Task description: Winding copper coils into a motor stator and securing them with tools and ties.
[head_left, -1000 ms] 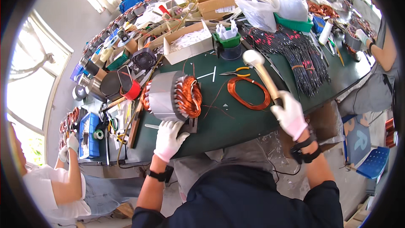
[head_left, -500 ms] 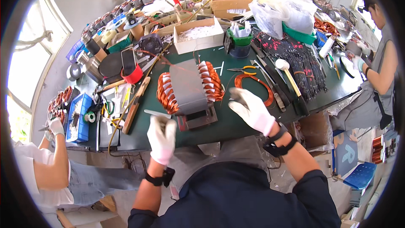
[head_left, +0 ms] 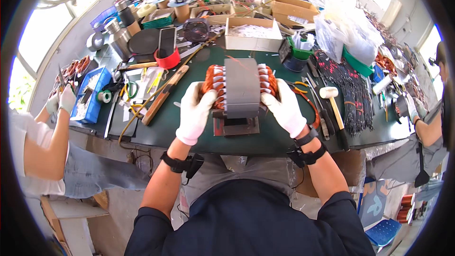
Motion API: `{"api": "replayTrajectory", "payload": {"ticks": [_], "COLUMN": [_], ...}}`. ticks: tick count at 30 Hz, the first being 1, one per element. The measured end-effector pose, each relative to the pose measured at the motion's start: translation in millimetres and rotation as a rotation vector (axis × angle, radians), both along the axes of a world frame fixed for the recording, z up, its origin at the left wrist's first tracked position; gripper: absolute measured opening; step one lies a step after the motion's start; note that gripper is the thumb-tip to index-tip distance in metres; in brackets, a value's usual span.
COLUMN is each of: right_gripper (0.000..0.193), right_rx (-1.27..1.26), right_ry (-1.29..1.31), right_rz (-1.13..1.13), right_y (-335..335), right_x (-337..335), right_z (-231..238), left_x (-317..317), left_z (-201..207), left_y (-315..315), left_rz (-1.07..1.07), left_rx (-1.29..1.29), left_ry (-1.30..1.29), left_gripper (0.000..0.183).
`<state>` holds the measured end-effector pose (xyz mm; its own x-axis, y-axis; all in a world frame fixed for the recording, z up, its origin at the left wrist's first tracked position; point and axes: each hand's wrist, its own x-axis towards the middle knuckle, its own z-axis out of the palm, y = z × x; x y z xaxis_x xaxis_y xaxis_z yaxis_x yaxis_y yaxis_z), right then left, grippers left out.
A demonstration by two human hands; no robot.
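A motor stator (head_left: 241, 87) with a grey steel core lies on its side in front of me. Copper windings bulge from both ends, lined with white insulation slips. Under it is a low metal stand (head_left: 253, 125); whether the core touches it I cannot tell. My gloved left hand (head_left: 195, 111) grips the left winding end, thumb on the near face. My right hand (head_left: 287, 109), gloved too, is closed around the right winding end. Beside my left hand a small pale strip (head_left: 177, 104) lies on the table. Most fingers are hidden behind the coils.
Right of the stator are pliers (head_left: 299, 87), a copper wire coil (head_left: 310, 109), a mallet (head_left: 333, 104) and black sleeves (head_left: 353, 95). At left lie a wooden stick (head_left: 166, 95) and a blue bin (head_left: 92, 95). A white box (head_left: 251, 42) stands behind. Co-workers work on both sides.
Both hands have come in from either side and taken hold of the winding ends. The stator now faces me more squarely. The pale strip has left my left hand. My view has shifted.
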<state>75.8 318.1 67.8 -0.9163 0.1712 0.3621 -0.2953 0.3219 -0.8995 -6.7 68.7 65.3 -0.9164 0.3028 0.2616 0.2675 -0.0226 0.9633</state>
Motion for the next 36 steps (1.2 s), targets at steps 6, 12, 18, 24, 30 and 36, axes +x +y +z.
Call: {"api": "replayTrajectory", "payload": {"ticks": [6,12,18,24,30,36], "right_gripper": [0.032,0.035,0.023,0.015,0.013,0.014], "right_rx": [-0.169,0.250,1.081,0.663,-0.388,-0.395], "right_ry": [0.026,0.053,-0.477,-0.275,-0.279,-0.275], "right_rz": [-0.085,-0.081,-0.548,-0.523,-0.540,-0.538], "right_y": [-20.2,41.8,151.8,157.8,184.1,145.7], "right_x": [4.2,28.5,24.9,33.9,110.9,144.8], "right_z": [-5.2,0.2,-61.3,-61.4,-0.3,35.0], "left_x": [11.4,24.1,55.8,81.7,91.5,91.4], "left_z": [4.6,-19.4,-33.4,-33.6,-14.5,-2.4], "left_y": [-3.3,-23.3,-27.8,-16.4,22.0,58.5], "left_rz": [0.094,0.188,0.238,0.000,-0.284,-0.535], "left_rx": [-0.009,-0.064,-0.206,-0.324,-0.501,-0.488], "left_ry": [-0.008,-0.047,-0.019,0.289,0.410,0.225], "left_gripper": [0.019,0.029,0.030,0.017,0.024,0.028]}}
